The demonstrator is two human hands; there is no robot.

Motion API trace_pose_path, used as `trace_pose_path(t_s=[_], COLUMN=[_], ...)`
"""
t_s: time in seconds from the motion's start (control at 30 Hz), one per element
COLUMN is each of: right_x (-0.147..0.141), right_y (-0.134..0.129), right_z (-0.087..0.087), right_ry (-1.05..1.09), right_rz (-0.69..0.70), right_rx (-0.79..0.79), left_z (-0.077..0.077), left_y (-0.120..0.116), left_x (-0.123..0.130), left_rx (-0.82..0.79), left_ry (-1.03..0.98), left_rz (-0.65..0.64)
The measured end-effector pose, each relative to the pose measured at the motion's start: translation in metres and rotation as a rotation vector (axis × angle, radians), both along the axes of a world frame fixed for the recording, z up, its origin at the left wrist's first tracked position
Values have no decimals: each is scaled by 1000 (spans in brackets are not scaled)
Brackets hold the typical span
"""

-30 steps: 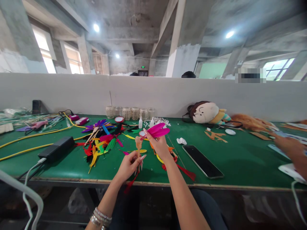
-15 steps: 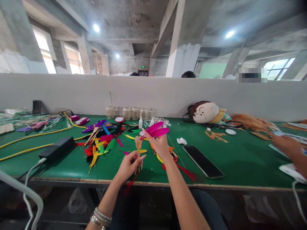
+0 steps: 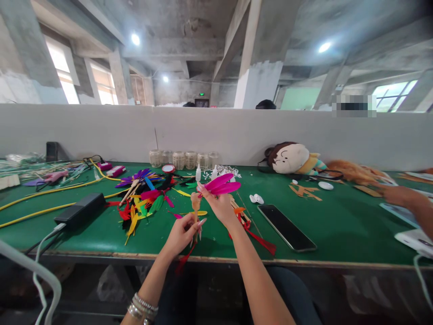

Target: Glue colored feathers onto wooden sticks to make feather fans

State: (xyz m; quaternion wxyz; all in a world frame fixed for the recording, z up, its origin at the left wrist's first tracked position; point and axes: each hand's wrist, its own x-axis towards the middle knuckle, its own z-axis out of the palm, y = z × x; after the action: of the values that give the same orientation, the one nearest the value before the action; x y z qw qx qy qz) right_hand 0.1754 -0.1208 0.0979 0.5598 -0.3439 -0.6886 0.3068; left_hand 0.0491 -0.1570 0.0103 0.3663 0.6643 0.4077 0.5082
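My left hand (image 3: 182, 232) is closed round a wooden stick (image 3: 195, 215) held upright, with a pale tan lump (image 3: 195, 200) at its top and a red tassel (image 3: 184, 262) hanging below. Between the fingers of my right hand (image 3: 218, 203) are magenta feathers (image 3: 221, 184), their quill ends close to the lump; I cannot tell whether they touch it. Left of my hands lies a pile of coloured feathers (image 3: 135, 212). Beyond it sits a purple feather bundle (image 3: 137, 178) on a stick. Another red tassel (image 3: 262, 241) lies to the right of my right wrist.
Glass jars (image 3: 178, 160) and small white bottles (image 3: 198, 172) stand at the back. A phone (image 3: 287, 228), white earbuds case (image 3: 256, 199) and plush doll bag (image 3: 291, 158) lie to the right. A black power adapter (image 3: 80, 210) is at left. Another person's hand (image 3: 401, 196) reaches in at far right.
My right hand has shifted slightly, tilting the magenta feathers a little flatter. My left hand and the stick stay in place. The other person's hand at far right has moved slightly.
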Motion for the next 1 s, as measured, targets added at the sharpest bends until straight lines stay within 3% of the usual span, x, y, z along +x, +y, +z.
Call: trace_pose_path(t_s=[0.5, 1.0], right_x=[2, 9], right_y=[2, 3], right_z=[-3, -3], right_ry=[12, -66], right_rz=[15, 22], right_rx=[61, 27], left_z=[0, -2], left_y=[1, 2], left_x=[0, -1], left_rx=[19, 20], left_ry=[23, 23], left_rz=[6, 7])
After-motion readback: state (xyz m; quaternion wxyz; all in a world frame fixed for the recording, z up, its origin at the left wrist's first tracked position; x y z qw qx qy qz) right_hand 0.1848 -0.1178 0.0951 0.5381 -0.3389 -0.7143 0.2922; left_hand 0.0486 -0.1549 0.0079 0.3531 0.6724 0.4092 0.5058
